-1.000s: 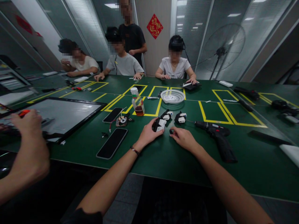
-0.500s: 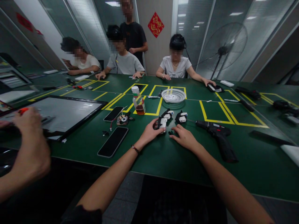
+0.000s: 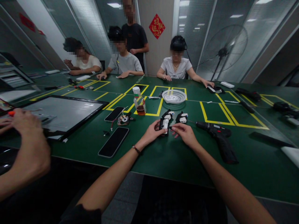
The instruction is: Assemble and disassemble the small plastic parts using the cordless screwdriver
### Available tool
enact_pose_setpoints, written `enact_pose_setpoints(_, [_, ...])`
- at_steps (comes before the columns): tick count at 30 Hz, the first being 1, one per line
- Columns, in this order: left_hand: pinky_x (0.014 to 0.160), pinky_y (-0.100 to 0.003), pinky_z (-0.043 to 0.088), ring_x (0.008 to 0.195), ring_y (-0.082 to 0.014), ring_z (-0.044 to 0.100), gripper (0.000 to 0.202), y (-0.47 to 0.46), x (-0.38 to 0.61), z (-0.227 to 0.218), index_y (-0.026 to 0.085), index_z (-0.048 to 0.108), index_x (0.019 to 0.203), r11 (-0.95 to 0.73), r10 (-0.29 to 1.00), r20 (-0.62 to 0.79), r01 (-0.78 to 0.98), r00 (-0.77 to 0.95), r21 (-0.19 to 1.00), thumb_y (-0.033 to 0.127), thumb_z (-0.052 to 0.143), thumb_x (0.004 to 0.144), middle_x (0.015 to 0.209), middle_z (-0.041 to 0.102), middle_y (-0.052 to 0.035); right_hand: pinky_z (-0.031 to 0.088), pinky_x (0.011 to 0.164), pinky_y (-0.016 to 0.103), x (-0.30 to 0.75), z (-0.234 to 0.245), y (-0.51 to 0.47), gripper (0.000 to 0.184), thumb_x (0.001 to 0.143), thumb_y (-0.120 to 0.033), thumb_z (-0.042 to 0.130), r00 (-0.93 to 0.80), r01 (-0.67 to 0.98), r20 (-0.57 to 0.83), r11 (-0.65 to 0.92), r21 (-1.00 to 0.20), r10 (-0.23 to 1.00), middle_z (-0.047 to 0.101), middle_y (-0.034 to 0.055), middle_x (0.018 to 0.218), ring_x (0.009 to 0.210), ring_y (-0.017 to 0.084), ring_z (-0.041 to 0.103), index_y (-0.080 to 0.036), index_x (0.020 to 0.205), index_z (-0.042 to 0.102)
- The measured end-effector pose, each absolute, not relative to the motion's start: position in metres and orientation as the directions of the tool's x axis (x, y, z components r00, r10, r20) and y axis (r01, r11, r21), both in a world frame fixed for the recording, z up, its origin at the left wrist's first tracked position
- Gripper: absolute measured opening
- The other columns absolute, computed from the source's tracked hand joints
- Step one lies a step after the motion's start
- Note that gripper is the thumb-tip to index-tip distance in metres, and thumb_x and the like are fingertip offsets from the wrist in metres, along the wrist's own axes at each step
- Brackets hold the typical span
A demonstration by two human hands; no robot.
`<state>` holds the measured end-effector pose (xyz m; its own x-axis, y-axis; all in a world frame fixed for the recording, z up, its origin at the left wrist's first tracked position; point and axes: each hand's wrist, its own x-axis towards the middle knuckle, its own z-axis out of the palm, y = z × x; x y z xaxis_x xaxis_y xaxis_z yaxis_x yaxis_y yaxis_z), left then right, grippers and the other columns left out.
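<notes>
My left hand [image 3: 153, 133] is closed around a small black-and-white part [image 3: 164, 125], gripping it by its left side just above the table. My right hand [image 3: 185, 133] is close on its right, thumb and forefinger pinched on a tiny dark piece [image 3: 171, 128] that touches or nearly touches the part; its kind is too small to tell. Just beyond lies another black-and-white part [image 3: 168, 114], and a similar one [image 3: 182, 117] sits to the right. A black cordless drill [image 3: 216, 132] lies on its side at the right, its thin bit pointing toward that part.
Left of my hands lie a phone [image 3: 114, 142], a second phone [image 3: 114, 114] and a small wired fan [image 3: 123, 119]. A bottle [image 3: 140, 102] and a white basket [image 3: 174, 96] stand farther back. A co-worker's arm [image 3: 30, 143] reaches over a large flat panel [image 3: 70, 112] at left.
My right hand has moved up and left, closing from loosely curled fingers to a pinch beside the part. The part in my left hand has turned slightly. The co-worker's hand at left shifted.
</notes>
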<state>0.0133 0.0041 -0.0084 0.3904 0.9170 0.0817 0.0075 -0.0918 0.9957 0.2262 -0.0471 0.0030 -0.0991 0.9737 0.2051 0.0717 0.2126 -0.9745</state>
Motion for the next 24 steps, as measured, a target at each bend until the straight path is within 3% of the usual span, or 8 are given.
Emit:
enact_pose_setpoints(3, [0.100, -0.046, 0.051, 0.116, -0.0269, 0.061, 0.075, 0.000, 0.016, -0.006, 0.016, 0.049, 0.137, -0.132, 0.890, 0.123, -0.010, 0.439, 0.991, 0.033, 0.082, 0.072, 0.131, 0.061, -0.0158, 0.059, 0.063, 0.033, 0.221, 0.002, -0.046, 0.030, 0.083, -0.040, 0.071, -0.091, -0.092, 0.161, 0.153, -0.984, 0.983, 0.072, 0.0061, 0.085, 0.077, 0.021, 0.070, -0.018, 0.103, 0.070])
enact_pose_setpoints(7, [0.104, -0.047, 0.047, 0.115, -0.0261, 0.062, 0.074, -0.002, 0.018, -0.005, 0.015, 0.050, 0.136, -0.184, 0.878, 0.161, 0.008, 0.450, 0.983, 0.033, 0.082, 0.072, 0.130, 0.062, -0.0164, 0.059, 0.061, 0.033, 0.216, 0.000, -0.048, 0.031, 0.079, -0.039, 0.076, -0.065, -0.172, 0.144, 0.131, -0.976, 0.987, 0.071, 0.0039, 0.078, 0.071, 0.019, 0.069, -0.019, 0.101, 0.066])
enact_pose_setpoints(24, [0.105, -0.050, 0.044, 0.115, -0.0284, 0.062, 0.080, -0.009, 0.018, 0.000, 0.017, 0.052, 0.137, -0.209, 0.917, 0.150, 0.124, 0.370, 0.970, 0.033, 0.085, 0.066, 0.125, 0.064, -0.0156, 0.049, 0.052, 0.025, 0.209, -0.001, -0.051, 0.024, 0.082, -0.040, 0.074, -0.017, -0.081, 0.201, 0.199, -0.977, 0.980, 0.066, 0.0005, 0.070, 0.061, 0.014, 0.060, -0.019, 0.085, 0.063])
